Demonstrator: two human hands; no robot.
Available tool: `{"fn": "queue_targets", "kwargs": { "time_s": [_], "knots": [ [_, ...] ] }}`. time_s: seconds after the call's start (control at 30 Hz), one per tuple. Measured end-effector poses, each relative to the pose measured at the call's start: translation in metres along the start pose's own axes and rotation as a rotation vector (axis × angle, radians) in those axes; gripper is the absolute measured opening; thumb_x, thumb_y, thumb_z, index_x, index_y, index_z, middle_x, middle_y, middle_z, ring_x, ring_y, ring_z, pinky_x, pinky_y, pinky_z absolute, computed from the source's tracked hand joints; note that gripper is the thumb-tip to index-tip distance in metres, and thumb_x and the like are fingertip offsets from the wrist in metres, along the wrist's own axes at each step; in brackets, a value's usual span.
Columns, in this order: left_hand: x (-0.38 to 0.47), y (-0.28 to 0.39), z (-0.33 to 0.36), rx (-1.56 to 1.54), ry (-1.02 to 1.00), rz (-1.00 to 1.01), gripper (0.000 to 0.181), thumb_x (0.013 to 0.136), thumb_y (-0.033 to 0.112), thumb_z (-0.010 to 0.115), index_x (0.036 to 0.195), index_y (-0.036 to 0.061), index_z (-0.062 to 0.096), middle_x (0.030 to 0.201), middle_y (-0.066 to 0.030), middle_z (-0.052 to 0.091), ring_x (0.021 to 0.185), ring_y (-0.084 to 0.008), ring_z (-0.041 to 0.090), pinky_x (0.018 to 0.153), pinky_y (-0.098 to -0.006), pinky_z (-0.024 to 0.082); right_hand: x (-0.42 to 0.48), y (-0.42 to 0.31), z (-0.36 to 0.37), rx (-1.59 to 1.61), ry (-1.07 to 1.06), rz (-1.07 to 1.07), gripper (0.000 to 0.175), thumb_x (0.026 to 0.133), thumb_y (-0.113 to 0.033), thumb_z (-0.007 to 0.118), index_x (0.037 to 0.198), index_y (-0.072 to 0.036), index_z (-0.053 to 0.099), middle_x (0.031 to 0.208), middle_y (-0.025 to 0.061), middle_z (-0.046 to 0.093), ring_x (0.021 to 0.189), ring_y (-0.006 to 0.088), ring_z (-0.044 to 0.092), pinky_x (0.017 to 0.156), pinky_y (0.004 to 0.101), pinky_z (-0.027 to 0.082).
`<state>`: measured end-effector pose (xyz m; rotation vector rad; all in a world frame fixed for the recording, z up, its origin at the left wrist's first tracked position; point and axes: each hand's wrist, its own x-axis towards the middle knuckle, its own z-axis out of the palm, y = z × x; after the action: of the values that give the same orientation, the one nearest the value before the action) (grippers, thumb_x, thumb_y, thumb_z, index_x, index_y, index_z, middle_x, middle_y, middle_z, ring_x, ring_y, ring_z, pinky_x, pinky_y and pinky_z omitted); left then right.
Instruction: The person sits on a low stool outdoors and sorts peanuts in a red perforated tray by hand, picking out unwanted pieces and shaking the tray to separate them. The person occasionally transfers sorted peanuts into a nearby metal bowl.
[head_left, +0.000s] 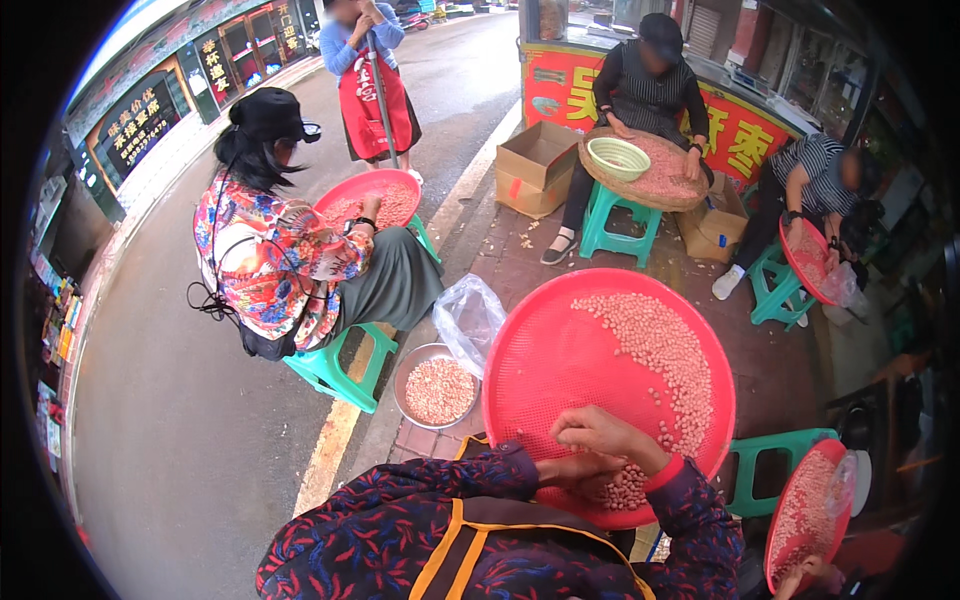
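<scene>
A large round red plastic sieve tray lies before me. Pale pinkish peanut kernels spread in an arc along its far and right side. Close to my body, a heap of darker, reddish kernels rests near the rim. My left hand is low over the tray beside this heap, its fingers partly hidden behind my right hand. Above and across it, my right hand is raised with bent fingers; whether anything is between them cannot be seen.
A metal bowl of kernels and a clear plastic bag stand left of the tray. Several people sit around with trays on green stools. Cardboard boxes stand beyond. One person in a red apron stands holding a pole.
</scene>
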<state>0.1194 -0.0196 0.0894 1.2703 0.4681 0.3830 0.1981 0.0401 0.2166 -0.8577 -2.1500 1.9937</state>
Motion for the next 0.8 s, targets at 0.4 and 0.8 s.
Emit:
{"fn": "queue_targets", "kwargs": {
  "time_s": [0.4,0.8],
  "knots": [
    [0.021,-0.001,-0.005,0.032,-0.214,0.146,0.027,0.097,0.021,0.042,0.110,0.0040,0.058,0.079,-0.0028,0.053,0.073,-0.0151,0.049,0.066,-0.0293,0.040,0.048,-0.002,0.000,-0.014,-0.134,0.099,0.023,0.088,-0.019,0.053,0.097,0.000,0.062,0.077,0.0046,0.060,0.068,0.0110,0.056,0.059,0.0251,0.048],
    [-0.013,-0.006,0.010,0.054,-0.138,0.192,0.027,0.094,0.013,0.046,0.115,-0.0012,0.054,0.098,-0.0110,0.059,0.092,-0.0211,0.054,0.082,-0.0337,0.044,0.113,0.042,0.033,-0.450,-0.171,-0.052,0.024,0.081,-0.019,0.053,0.084,0.003,0.062,0.078,0.0194,0.062,0.070,0.0309,0.062,0.065,0.0398,0.048]
  ]
}}
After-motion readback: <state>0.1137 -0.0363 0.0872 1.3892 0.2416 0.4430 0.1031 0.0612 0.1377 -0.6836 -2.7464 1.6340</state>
